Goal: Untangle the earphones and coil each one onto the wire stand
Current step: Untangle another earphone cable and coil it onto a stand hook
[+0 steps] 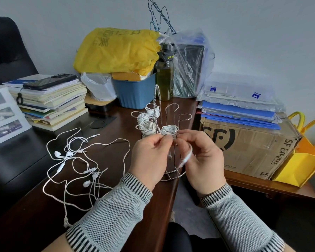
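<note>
A chrome wire stand (pixel 173 113) rises near the desk's right edge, with several white earphone coils on its loop arms. The nearest coil (pixel 169 129) sits on the front arm. My left hand (pixel 149 157) pinches the white cable just below that coil. My right hand (pixel 202 159) holds the same earphone's cable, which runs across its fingers as a blurred white strand (pixel 187 157). A tangle of white earphones (pixel 76 164) lies loose on the dark desk to the left of my hands.
Stacked books with a black phone (pixel 49 81) stand at the back left. A blue bin (pixel 136 91), yellow bag (pixel 116 50) and dark bottle (pixel 165 73) line the back. An SF Express cardboard box (pixel 247 148) with blue folders sits right of the desk.
</note>
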Demonstrator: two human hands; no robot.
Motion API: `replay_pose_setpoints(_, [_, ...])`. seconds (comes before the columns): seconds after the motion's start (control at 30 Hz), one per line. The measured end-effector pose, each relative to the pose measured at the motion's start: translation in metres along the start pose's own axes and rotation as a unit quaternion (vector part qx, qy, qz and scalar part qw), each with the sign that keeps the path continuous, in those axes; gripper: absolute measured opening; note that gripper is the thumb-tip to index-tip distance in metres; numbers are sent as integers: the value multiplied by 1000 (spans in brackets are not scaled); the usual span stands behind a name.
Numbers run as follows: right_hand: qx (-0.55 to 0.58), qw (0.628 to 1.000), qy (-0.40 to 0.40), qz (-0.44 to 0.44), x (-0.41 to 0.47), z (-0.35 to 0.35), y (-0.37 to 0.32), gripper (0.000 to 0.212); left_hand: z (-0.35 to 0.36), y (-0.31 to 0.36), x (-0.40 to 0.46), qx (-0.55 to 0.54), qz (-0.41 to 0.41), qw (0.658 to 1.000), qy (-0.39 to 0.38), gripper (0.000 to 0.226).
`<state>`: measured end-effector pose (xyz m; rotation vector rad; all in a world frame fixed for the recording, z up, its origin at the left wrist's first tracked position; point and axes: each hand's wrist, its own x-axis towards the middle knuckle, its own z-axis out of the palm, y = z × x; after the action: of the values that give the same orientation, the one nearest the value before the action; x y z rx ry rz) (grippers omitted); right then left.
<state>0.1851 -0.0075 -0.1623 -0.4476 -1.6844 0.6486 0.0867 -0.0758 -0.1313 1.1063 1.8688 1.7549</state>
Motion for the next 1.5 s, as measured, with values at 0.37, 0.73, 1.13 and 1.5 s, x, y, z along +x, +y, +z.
replay_pose_setpoints(0.37, [-16,996,-12,87,12,-6,6,7,-5,3,3,46,-10,999,8,23])
replay_pose_setpoints(0.73, [-6,992,-8,129,23,13,4,10,-44,4,13,308,100,946,11,21])
replay_pose_setpoints(1.13, [105,966,11,235,27,18,4,10,-43,-20,28,208,201,949,122,13])
replay_pose_setpoints(1.5, [152,953,16,262,24,24,-2,9,-25,-26,22,44,51,994,89,10])
